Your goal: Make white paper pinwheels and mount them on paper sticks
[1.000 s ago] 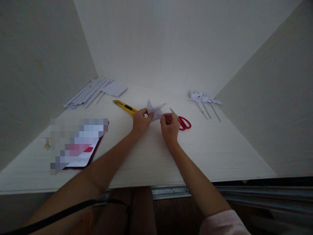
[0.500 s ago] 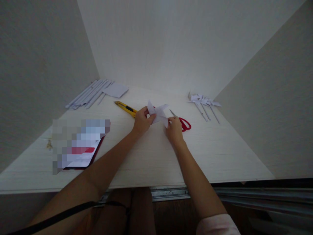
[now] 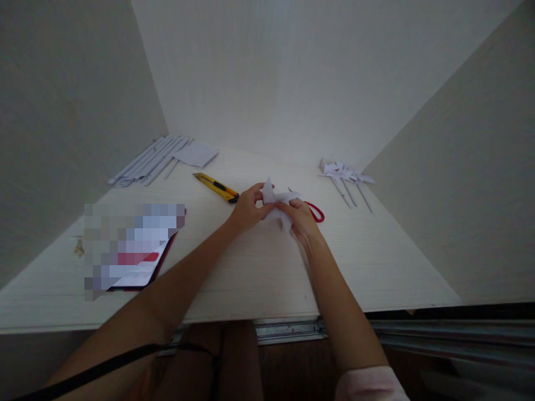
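Currently both hands grip the folded white paper piece [image 3: 278, 201] just above the tabletop [image 3: 259, 267]: left hand [image 3: 247, 209] and right hand [image 3: 301, 218] fingers clamped on it. Risk: uneven pull could tear a pointed flap; scissors [image 3: 314, 210] lie just beside the right hand.

Pale wood table [image 3: 259, 278], white walls [image 3: 292, 72] on 3 sides, dim light
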### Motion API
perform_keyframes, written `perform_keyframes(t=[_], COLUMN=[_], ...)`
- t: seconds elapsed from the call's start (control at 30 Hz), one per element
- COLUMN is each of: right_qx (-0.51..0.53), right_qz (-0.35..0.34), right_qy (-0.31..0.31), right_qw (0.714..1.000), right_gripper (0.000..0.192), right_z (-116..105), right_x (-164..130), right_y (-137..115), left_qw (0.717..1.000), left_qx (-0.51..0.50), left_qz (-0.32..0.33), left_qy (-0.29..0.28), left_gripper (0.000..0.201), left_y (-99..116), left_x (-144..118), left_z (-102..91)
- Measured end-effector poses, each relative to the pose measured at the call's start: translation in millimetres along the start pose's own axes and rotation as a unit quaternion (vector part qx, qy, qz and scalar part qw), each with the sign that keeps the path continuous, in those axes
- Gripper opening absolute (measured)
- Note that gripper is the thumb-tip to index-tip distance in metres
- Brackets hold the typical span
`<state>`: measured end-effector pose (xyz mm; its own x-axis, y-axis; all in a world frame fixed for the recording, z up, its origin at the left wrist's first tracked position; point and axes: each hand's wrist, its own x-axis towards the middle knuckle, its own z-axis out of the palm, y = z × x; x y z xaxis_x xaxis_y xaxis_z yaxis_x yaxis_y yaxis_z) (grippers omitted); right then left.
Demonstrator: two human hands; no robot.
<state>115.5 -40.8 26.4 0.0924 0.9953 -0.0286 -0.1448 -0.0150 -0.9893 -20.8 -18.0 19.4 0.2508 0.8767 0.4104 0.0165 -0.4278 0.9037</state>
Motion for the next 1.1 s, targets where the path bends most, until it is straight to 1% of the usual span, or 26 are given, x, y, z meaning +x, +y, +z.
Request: perform_keyframes(t=[0.1, 0.17, 0.27, 0.33, 0.43, 0.57, 0.7, 0.73, 0.8, 0.9, 0.97, 1.03, 1.07, 1.1], right_qx=[0.057, 0.078, 0.081, 0.077, 0.076, 0.090, 0.110, 0.113, 0.100, 0.034, -0.021, -0.090, -0.136, -0.186], right_qz=[0.056, 0.067, 0.083, 0.086, 0.088, 0.110, 0.107, 0.100, 0.077, 0.017, -0.046, -0.133, -0.181, -0.224], right_qy=[-0.027, -0.021, -0.012, -0.007, -0.006, -0.004, -0.031, -0.032, 0.001, 0.091, 0.146, 0.210, 0.237, 0.248], right_qw=[0.996, 0.994, 0.993, 0.993, 0.993, 0.990, 0.988, 0.988, 0.992, 0.995, 0.988, 0.964, 0.945, 0.924], right_gripper=[0.013, 0.011, 0.008, 0.008, 0.009, 0.008, 0.010, 0.011, 0.017, 0.031, 0.037, 0.037, 0.036, 0.033], right_z=[2.0, 2.7, 2.4, 1.8, 1.6, 3.3, 4.4, 4.1, 2.0, -5.0, -11.3, -16.6, -17.6, -16.7], right_x=[-1.3, -2.2, -2.1, -1.3, -0.5, -1.6, -1.0, 0.0, 2.9, 6.4, 5.9, 3.2, 1.8, 0.8], right_y=[-4.8, -7.5, -8.0, -6.6, -4.6, -4.6, -5.7, -5.9, -6.0, -6.1, -7.9, -13.8, -19.0, -25.9], left_qw=[1.000, 0.999, 0.997, 0.994, 0.992, 0.992, 0.991, 0.991, 0.989, 0.986, 0.983, 0.981, 0.980, 0.980], left_qx=[0.005, 0.014, 0.041, 0.054, 0.048, 0.023, 0.013, 0.009, 0.001, -0.001, -0.001, 0.002, 0.005, 0.005], left_qz=[-0.012, -0.025, -0.056, -0.078, -0.101, -0.115, -0.128, -0.133, -0.145, -0.167, -0.184, -0.195, -0.198, -0.197], left_qy=[-0.011, -0.024, -0.046, -0.054, -0.050, -0.039, -0.024, -0.021, -0.016, -0.008, -0.012, -0.018, -0.020, -0.022], left_gripper=[0.042, 0.037, 0.023, 0.020, 0.021, 0.021, 0.021, 0.021, 0.021, 0.022, 0.023, 0.024, 0.025, 0.026], left_y=[2.6, 4.7, 7.8, 9.2, 9.8, 6.6, 1.3, 0.7, 0.7, 2.8, 3.8, 3.6, 3.0, 2.3], left_x=[0.4, 0.8, 1.0, 0.6, -0.3, -0.3, 1.5, 1.9, 2.4, 2.4, 2.2, 1.7, 1.4, 1.0], left_z=[-1.3, -3.1, -6.2, -7.6, -7.8, -7.3, -8.7, -9.1, -9.8, -9.8, -9.6, -9.2, -8.9, -8.5])
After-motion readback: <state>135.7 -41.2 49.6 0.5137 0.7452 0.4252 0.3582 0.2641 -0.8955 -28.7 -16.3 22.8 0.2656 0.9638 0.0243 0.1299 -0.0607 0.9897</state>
